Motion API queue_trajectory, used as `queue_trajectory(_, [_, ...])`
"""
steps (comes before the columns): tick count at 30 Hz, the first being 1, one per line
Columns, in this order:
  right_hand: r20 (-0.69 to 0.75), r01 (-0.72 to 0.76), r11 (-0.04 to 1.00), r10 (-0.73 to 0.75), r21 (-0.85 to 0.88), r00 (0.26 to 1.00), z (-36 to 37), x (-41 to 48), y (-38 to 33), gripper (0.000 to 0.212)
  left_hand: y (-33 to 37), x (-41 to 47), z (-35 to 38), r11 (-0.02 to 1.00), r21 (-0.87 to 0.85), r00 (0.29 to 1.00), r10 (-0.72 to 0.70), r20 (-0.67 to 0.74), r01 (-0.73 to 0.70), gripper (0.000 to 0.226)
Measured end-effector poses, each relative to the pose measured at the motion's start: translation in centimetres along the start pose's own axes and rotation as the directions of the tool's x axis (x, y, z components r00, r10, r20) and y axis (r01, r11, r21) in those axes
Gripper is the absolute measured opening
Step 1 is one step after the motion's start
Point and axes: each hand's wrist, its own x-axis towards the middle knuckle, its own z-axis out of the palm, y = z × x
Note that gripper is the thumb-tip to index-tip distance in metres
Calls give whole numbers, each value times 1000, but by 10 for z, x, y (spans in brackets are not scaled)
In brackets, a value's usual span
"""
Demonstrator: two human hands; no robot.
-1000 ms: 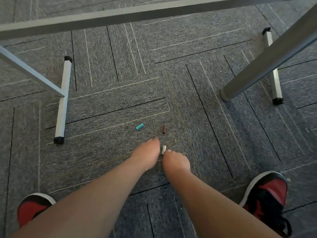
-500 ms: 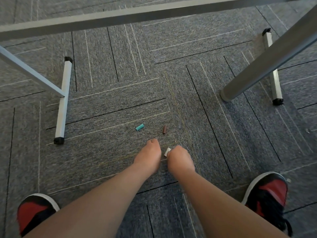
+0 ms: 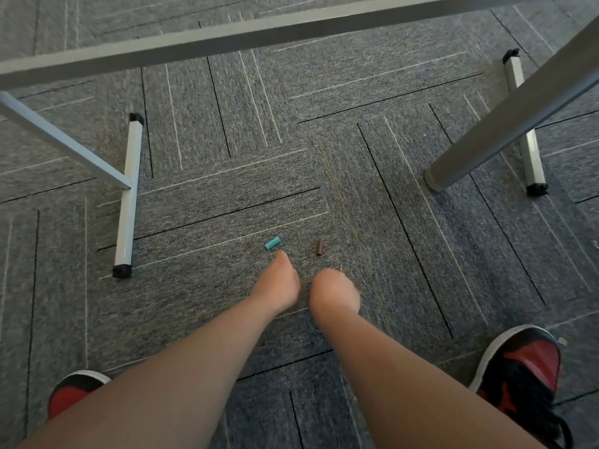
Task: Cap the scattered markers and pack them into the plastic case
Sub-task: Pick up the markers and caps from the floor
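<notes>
We are crouched over the grey carpet (image 3: 405, 286) under a table, both arms stretched toward twelve o'clock. A second ago a small white cap lay in the gap between our hands. Half a second ago it was tipped up against the right one, and now it is gone from sight. We judge it has been picked up, most likely by the right hand (image 3: 334, 293). That hand is balled up with its fingers tucked under, but from behind the knuckles we cannot tell what, if anything, it holds. The left hand (image 3: 277, 283) has slid forward. Its fingers are stretched out together and hold nothing we can see, and the tips sit just short of the teal cap (image 3: 272, 243) at its twelve o'clock, near but apparently not touching. The brown cap (image 3: 319, 247) lies alone at about eleven o'clock from the right hand and has not shifted. If we are right, one loose cap is collected and two remain on the floor, with the teal one probably next. No marker bodies and no plastic case are in view, so capping and packing are not yet started and will have to happen elsewhere. A table foot (image 3: 128, 196) lies at nine o'clock, a round leg (image 3: 505, 124) at two o'clock, and red-and-black shoes (image 3: 518, 371) flank our arms.
</notes>
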Motion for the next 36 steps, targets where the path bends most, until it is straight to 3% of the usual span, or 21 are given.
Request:
queue_trajectory(3, [-9, 9, 1000, -9, -18, 1000, -2, 1, -3, 22, 0, 6, -6, 1000, 8, 1000, 15, -18, -15, 8])
queue_trajectory(9, [-123, 58, 985, -37, 165, 992, -20, 21, -13, 16, -6, 26, -23, 999, 34, 980, 33, -198, -27, 3])
queue_trajectory(12, [-127, 73, 990, -58, 123, 990, -35, 31, -18, 16, -11, 39, -30, 997, 81, 967, 24, -253, -3, 10])
queue_trajectory(22, [-66, 111, 989, -118, -99, 991, -43, 47, -34, 20, -15, 45, -29, 970, 240, 980, 70, -184, -24, 16])
queue_trajectory(29, [-22, 90, 976, -96, -198, 995, -37, 48, -31, 36, -5, 39, -25, 970, 244, 989, 18, -147, 19, 23])
queue_trajectory(36, [-85, 73, 975, -92, -210, 992, -39, 44, -25, 26, 11, 36, -21, 987, 119, 978, -86, -188, 110, 19])
